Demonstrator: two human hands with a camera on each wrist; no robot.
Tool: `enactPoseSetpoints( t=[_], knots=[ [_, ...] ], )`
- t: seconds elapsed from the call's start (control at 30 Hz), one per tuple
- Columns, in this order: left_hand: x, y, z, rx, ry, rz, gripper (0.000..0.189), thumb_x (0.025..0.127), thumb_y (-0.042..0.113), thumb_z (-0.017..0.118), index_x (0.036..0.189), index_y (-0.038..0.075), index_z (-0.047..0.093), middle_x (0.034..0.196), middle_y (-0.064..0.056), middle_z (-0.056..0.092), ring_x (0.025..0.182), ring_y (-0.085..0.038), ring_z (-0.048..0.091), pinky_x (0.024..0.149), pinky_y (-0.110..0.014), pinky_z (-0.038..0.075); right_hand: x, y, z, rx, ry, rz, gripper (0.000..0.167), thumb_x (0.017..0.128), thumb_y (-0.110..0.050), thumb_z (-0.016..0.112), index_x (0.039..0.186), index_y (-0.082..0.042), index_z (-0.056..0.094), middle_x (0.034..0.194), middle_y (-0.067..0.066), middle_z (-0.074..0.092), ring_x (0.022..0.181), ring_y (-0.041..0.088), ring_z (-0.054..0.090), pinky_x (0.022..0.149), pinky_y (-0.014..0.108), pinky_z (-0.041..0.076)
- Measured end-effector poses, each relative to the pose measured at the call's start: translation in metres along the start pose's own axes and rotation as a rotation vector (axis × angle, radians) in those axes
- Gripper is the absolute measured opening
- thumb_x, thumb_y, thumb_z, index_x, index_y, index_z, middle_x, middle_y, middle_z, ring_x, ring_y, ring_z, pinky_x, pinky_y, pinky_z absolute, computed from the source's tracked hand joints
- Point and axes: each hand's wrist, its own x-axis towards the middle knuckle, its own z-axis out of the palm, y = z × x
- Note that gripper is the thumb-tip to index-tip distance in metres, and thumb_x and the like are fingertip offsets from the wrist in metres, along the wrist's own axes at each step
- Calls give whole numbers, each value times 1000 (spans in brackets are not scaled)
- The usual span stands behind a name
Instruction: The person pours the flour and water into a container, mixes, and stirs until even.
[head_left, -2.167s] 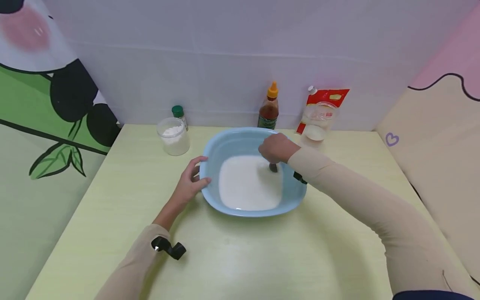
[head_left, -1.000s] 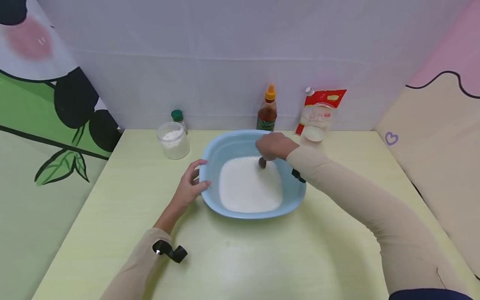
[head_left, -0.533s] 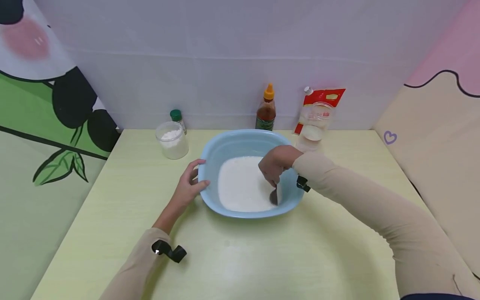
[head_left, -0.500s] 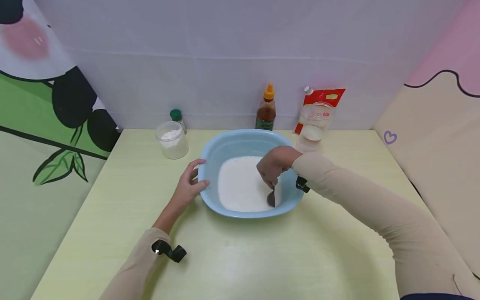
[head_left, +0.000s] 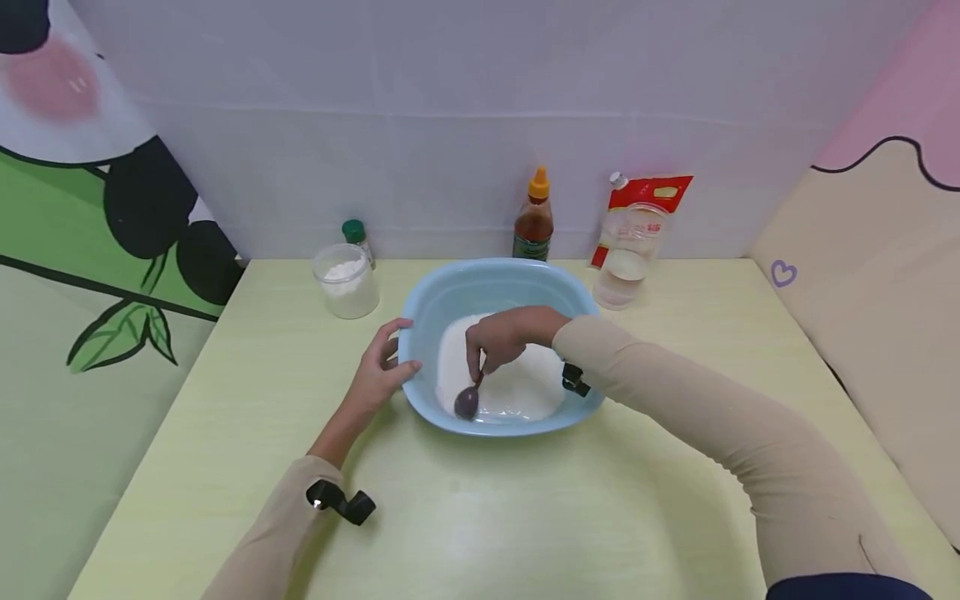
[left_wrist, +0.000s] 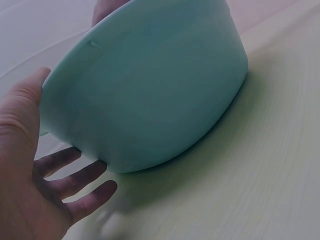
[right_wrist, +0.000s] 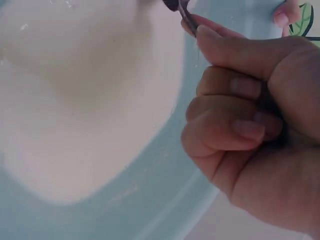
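Note:
In the head view a light blue plastic basin (head_left: pixel 498 279) holds white, milky liquid (head_left: pixel 528 387). My left hand (head_left: pixel 378 364) grips the basin's left side, thumb over the rim and fingers along the outer wall, as the left wrist view shows. Over the liquid, my right hand (head_left: pixel 501 337) pinches the handle of a metal spoon (head_left: pixel 467 403) between thumb and forefinger; the other fingers are curled into the palm. The spoon's bowl is low at the basin's front left, at the liquid. In the right wrist view only part of the spoon (right_wrist: pixel 185 12) shows.
Behind the basin at left stand a clear jar of white powder (head_left: pixel 346 283) and a small green-capped bottle (head_left: pixel 355 235). A sauce bottle (head_left: pixel 533 221) with an orange tip stands behind the basin. A clear jar of liquid (head_left: pixel 624 271) and a red pouch (head_left: pixel 651 196) are at right.
The right hand has carried the spoon from the basin's back right, forward along its right side, then across to the front left. The left hand stays on the rim.

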Motion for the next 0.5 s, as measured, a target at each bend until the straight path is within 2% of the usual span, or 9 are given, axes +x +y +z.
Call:
enactPoseSetpoints(
  t=[0.1, 0.23, 0.33, 0.5],
  knots=[
    [0, 0, 2, -1, -1, 0, 63, 86, -3, 57, 145, 8, 37, 141, -35, 46, 119, -48, 54, 77, -28, 60, 6, 0, 0, -83, 118, -29, 25, 96, -11, 63, 113, -22, 77, 120, -4, 70, 106, 13, 61, 91, 25, 51],
    [1, -1, 3, 0, 4, -3, 63, 86, -3, 57, 145, 9, 37, 141, -35, 46, 120, -48, 55, 77, -27, 60, 6, 10, -3, -130, 254, 43, 29, 97, -8, 61, 121, -19, 73, 125, 0, 70, 111, 19, 61, 100, 33, 51],
    [2, -2, 4, 4, 2, -7, 63, 86, -2, 57, 145, 9, 37, 141, -34, 46, 118, -47, 55, 76, -27, 60, -1, 24, -5, -159, 314, 140, 30, 97, -9, 60, 123, -19, 72, 126, 1, 69, 108, 20, 59, 98, 34, 52],
    [1, -1, 3, 12, 0, -18, 63, 87, -2, 58, 145, 10, 37, 141, -33, 47, 115, -40, 58, 76, -28, 60, -24, 45, -10, -193, 310, 280, 23, 94, -13, 67, 116, -15, 72, 110, 3, 70, 95, 24, 58, 88, 36, 54]
  ],
)
